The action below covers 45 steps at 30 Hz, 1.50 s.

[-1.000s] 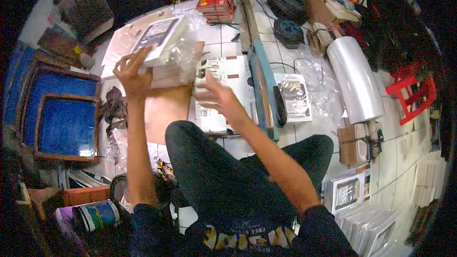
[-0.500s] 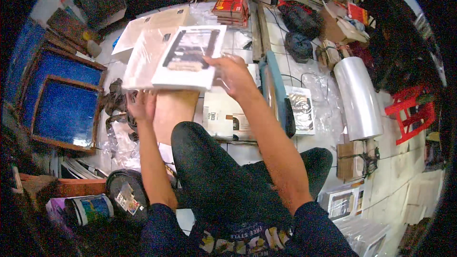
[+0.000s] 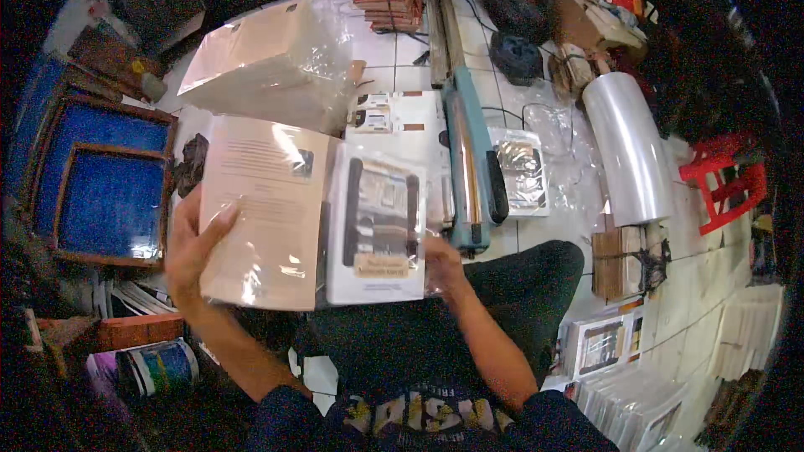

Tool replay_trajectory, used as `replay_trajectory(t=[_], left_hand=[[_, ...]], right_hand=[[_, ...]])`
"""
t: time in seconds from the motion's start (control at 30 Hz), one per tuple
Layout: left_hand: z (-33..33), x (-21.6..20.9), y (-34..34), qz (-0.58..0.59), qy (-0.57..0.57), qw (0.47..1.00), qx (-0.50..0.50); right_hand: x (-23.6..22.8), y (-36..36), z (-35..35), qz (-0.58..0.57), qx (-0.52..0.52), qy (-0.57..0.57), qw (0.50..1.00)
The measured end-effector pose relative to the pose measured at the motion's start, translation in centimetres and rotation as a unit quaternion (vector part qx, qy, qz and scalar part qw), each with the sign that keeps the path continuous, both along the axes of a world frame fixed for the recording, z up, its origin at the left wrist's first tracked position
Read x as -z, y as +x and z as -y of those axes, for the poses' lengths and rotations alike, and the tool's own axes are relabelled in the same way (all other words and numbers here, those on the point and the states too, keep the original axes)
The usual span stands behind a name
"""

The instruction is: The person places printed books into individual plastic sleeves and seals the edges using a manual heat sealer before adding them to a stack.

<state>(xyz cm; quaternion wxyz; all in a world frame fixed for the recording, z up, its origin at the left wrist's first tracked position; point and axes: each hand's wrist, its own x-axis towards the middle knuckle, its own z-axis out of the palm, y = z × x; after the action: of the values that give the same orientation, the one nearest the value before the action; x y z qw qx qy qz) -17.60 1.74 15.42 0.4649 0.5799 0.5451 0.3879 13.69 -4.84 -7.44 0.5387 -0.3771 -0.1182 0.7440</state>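
Note:
My left hand [image 3: 194, 247] grips a tan book [image 3: 264, 218] wrapped in shiny clear plastic, thumb across its front. Right beside it, upright over my lap, is a white book [image 3: 377, 226] with a dark picture on its cover. My right hand [image 3: 442, 266] holds this book by its right edge, with fingers partly hidden behind it. Whether the two books touch, I cannot tell. Just beyond them a pile of tan books [image 3: 251, 50] lies under clear plastic. A teal bar-type heat sealer [image 3: 473, 151] stands right of the books.
Another plastic-wrapped book [image 3: 521, 174] lies beyond the sealer. Farther right are a big roll of clear film [image 3: 628, 151] and a red plastic stool [image 3: 722, 180]. Blue framed screens [image 3: 113, 201] lean at the left. A tied red stack [image 3: 389, 2] sits at the back.
The white book has come off the tan pile toward my lap and stands more upright. My left hand now lifts a tan book beside it; my right hand has drawn back nearer to me.

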Motion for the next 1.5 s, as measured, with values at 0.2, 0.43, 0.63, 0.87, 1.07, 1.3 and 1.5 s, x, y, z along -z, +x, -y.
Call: replay_trajectory(t=[0.2,0.43,0.63,0.87,1.07,1.3,1.5], left_hand=[[1.6,-0.6,1.9,-0.053,-0.031,0.998,0.002],[0.3,9.3,7.5,-0.086,-0.098,0.985,0.114],[-6.0,17.7,16.4,0.122,-0.283,0.944,0.115],[-12.9,23.6,20.4,0.169,-0.227,0.955,0.089],[-14.3,24.7,21.5,0.213,-0.246,0.942,0.082],[-13.6,23.7,21.9,0.211,-0.235,0.947,0.063],[-13.7,24.4,22.0,0.154,-0.223,0.961,0.059]], right_hand=[[-0.7,0.2,3.6,0.037,0.022,-0.018,0.999],[-4.9,11.2,10.9,0.313,0.078,-0.097,0.941],[-2.3,23.7,2.5,0.56,0.047,-0.068,0.825],[-1.4,28.3,-8.5,0.528,0.046,0.001,0.848],[-0.3,29.2,-9.9,0.489,0.039,0.013,0.871],[-0.8,29.0,-10.2,0.625,-0.006,-0.008,0.78],[-8.7,17.2,-7.4,0.744,0.133,0.093,0.648]])
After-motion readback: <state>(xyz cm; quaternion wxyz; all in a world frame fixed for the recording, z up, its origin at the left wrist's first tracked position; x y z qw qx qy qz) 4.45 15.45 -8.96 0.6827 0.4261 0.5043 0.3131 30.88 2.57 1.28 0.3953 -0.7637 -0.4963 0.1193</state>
